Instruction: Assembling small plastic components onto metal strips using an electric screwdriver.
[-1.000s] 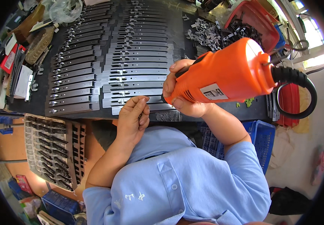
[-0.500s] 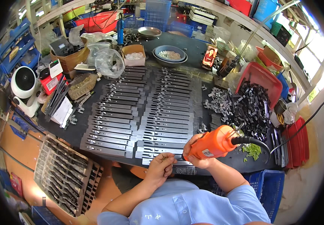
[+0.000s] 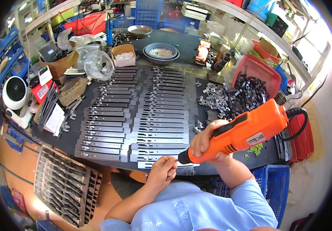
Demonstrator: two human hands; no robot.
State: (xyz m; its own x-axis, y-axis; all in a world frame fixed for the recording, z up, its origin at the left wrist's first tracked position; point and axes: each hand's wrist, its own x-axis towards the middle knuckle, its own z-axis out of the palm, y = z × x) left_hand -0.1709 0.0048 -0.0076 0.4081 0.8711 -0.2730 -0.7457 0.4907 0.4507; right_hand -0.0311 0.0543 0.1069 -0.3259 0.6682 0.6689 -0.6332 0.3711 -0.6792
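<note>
Two columns of strips [image 3: 166,152] lie on the bench [image 3: 191,48]. Right hand [image 3: 207,143] clasps the orange driver [image 3: 242,133] over the near edge; left hand [image 3: 163,170] is pinched closed beside its nose [image 3: 184,157] — contents indiscernible. Apparent step: positioning there — next move calls for steady alignment.

Orange corded electric screwdriver [image 3: 236,137] held tilted, black nose pointed down-left near closest strips; grey metal strips [image 3: 166,130] laid flat in two columns.

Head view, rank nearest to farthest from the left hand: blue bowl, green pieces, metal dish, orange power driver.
1. Orange power driver: just right.
2. Green pieces: farther right.
3. Blue bowl: ahead.
4. Metal dish: ahead, beyond bowl.
</note>
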